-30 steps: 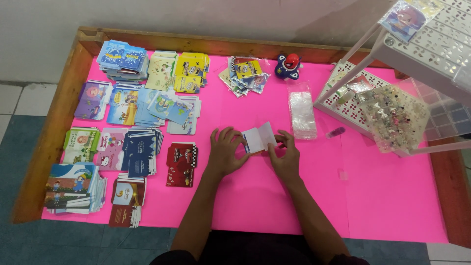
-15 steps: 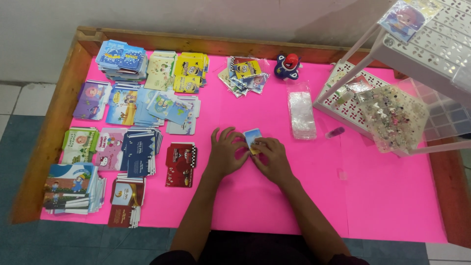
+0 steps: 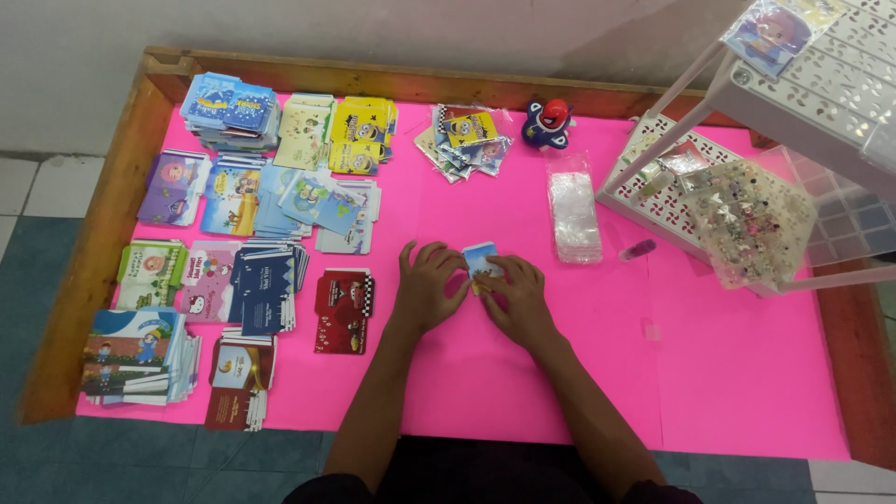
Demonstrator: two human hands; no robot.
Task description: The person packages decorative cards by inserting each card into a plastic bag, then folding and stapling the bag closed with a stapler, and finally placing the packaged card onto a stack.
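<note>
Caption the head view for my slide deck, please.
Both hands, left hand and right hand, press a small card on a pink table.

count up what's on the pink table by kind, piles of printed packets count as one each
Piles of printed packets: about 14
Stack of clear plastic sleeves: 1
Small round toy figure: 1
White perforated rack: 1
Small purple vial: 1
Small blue card between the hands, left hand and right hand: 1
Total: about 19
</note>
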